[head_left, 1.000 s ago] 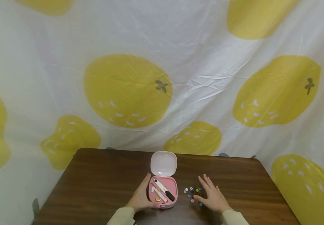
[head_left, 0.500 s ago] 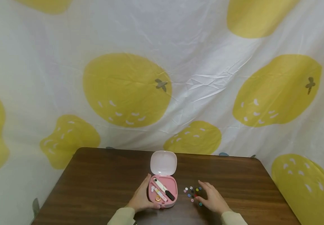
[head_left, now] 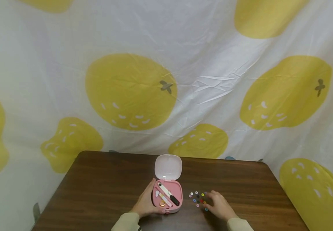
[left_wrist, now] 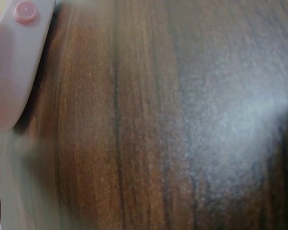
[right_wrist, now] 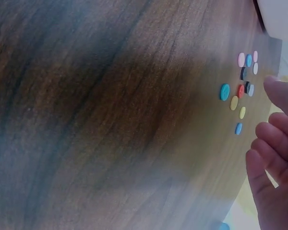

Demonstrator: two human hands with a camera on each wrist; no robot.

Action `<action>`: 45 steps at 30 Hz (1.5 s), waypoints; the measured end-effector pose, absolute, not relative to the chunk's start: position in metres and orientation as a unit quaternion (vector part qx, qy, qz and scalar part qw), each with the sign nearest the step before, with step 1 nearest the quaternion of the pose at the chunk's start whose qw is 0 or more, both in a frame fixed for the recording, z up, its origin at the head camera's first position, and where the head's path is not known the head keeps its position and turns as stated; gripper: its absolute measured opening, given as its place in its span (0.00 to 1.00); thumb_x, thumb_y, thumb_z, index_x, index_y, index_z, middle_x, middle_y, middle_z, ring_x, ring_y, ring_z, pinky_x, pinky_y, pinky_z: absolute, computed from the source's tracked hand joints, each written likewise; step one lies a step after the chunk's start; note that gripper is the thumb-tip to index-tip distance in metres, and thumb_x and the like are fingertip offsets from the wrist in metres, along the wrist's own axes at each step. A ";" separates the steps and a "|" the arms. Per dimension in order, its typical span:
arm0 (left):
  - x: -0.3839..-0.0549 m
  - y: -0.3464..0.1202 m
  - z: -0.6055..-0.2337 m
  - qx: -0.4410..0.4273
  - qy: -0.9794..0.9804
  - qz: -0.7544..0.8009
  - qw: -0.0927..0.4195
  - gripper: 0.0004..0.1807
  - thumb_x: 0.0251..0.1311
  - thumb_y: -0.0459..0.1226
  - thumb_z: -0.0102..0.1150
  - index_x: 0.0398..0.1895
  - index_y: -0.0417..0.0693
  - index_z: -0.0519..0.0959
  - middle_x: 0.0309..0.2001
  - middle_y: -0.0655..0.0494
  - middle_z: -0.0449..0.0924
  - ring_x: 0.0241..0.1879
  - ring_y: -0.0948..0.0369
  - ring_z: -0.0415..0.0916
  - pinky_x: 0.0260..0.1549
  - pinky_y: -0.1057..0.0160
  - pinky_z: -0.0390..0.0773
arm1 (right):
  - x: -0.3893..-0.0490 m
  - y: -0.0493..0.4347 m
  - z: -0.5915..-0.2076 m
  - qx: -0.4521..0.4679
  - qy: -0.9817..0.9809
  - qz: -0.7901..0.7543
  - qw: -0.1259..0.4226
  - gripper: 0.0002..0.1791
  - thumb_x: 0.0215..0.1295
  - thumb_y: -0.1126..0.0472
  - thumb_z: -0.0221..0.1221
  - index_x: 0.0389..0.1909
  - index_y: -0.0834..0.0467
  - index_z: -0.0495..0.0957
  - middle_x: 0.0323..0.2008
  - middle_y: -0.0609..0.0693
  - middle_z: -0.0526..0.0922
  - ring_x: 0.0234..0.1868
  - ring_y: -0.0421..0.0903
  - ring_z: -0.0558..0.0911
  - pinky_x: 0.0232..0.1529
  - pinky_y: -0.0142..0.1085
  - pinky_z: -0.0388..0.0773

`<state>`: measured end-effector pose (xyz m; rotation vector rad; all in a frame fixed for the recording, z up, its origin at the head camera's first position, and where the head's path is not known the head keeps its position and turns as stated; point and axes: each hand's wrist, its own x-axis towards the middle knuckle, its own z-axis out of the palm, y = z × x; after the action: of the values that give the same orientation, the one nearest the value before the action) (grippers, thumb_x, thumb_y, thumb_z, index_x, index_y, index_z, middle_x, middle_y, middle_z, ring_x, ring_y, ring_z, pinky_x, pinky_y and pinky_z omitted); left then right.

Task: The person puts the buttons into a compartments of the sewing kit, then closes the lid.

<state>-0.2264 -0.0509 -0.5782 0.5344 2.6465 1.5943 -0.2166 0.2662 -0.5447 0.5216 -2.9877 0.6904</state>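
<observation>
The left hand (head_left: 147, 201) holds the pink box (head_left: 176, 189) by its left side, thumb along the front near the round knob (left_wrist: 26, 12), fingers grasping the wall. The box rests on the brown counter (head_left: 108, 183), its pale lid (head_left: 168, 167) tipped back away from the person. Inside lie a black-and-white tool (head_left: 172, 198), set diagonally, a slim white stick (head_left: 164, 198) beside it and a gold ring (head_left: 162, 205) near the front. To the right of the box, the buttons (right_wrist: 241, 91) lie flat in a loose cluster, pink, blue, white, black, red, teal and yellow among them. The right hand (head_left: 219, 206) is just beside their right edge, its fingers bent, loose and grasping nothing. Behind the counter hangs a white cloth (head_left: 143, 32) printed with yellow fruit.
</observation>
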 end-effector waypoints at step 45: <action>-0.231 -0.048 -0.592 0.192 0.834 0.516 -0.036 0.66 0.20 0.53 0.77 0.67 0.37 0.53 0.66 0.36 0.54 0.65 0.44 0.53 0.60 0.42 0.58 | -0.211 0.279 -0.566 0.209 -0.957 0.200 0.008 0.11 0.41 0.63 0.69 0.29 0.61 0.82 0.25 0.45 0.77 0.29 0.46 0.79 0.32 0.40 0.78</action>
<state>-0.2309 -0.0481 -0.5919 0.6167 2.6822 1.6576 -0.2105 0.2792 -0.5657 0.6530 -2.9923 0.6242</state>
